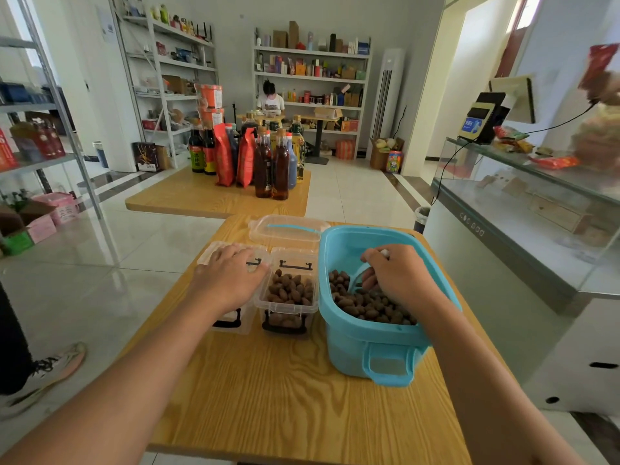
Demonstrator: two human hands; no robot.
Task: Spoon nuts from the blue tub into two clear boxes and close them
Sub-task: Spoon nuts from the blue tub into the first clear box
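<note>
Our right hand (pixel 396 273) grips pale blue plastic scoop (pixel 356 276) inside nut-filled blue plastic tub (pixel 379 344); left of tub, our left hand (pixel 225 276) lies open-fingered on lidded clear box (pixel 235 317), beside open clear box (pixel 289 298) holding nuts.

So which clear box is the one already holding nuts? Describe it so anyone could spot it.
On the near wooden table, find the blue tub. The box stands directly left of it, lid off, full of brown nuts. Its neighbour further left is covered by the left hand.

Counted two clear boxes: one (pixel 235 297) under left hand (pixel 228 276), one (pixel 289 293) beside it; one blue tub (pixel 379 347) around right hand (pixel 396 273); one loose lid (pixel 288 229).
</note>
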